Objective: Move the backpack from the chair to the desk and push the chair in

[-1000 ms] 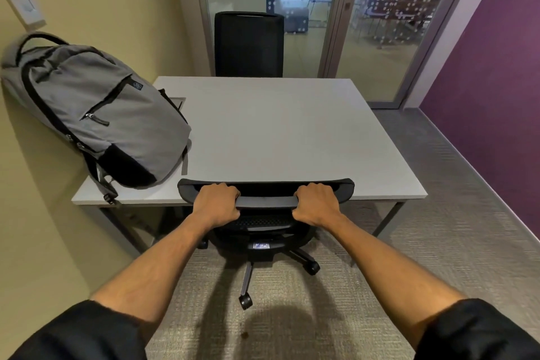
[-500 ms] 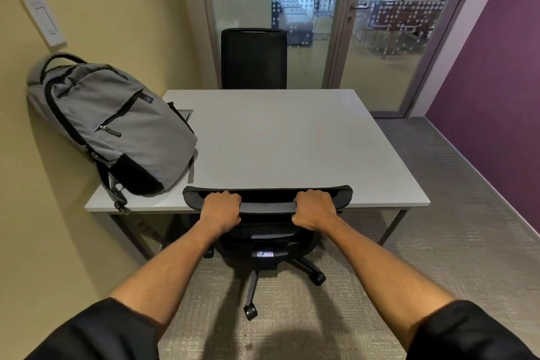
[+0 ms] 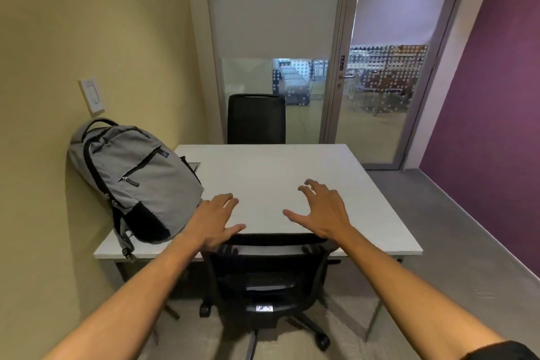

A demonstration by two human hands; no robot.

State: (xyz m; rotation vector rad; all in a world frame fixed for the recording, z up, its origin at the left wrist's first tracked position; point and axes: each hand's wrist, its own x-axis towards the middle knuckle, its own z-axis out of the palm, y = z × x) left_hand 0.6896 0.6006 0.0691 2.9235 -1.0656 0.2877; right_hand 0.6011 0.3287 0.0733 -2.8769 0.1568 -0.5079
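Observation:
A grey backpack (image 3: 137, 181) with black trim stands on the left end of the white desk (image 3: 365, 213), leaning against the yellow wall. A black office chair (image 3: 264, 275) sits below me, its seat under the near desk edge and its backrest top against that edge. My left hand (image 3: 217, 222) hovers just above the left end of the backrest, fingers spread, holding nothing. My right hand (image 3: 321, 210) floats over the right end of the backrest and the desk, fingers apart and empty.
A second black chair (image 3: 256, 118) stands at the far side of the desk before a glass partition and door (image 3: 377, 96). A wall switch plate (image 3: 92, 95) is above the backpack. A purple wall (image 3: 491, 126) bounds the right; grey carpet (image 3: 453, 242) lies between.
Both hands have let go of the chair's backrest and lifted off with fingers spread. The view has tilted up, so more of the door and walls shows.

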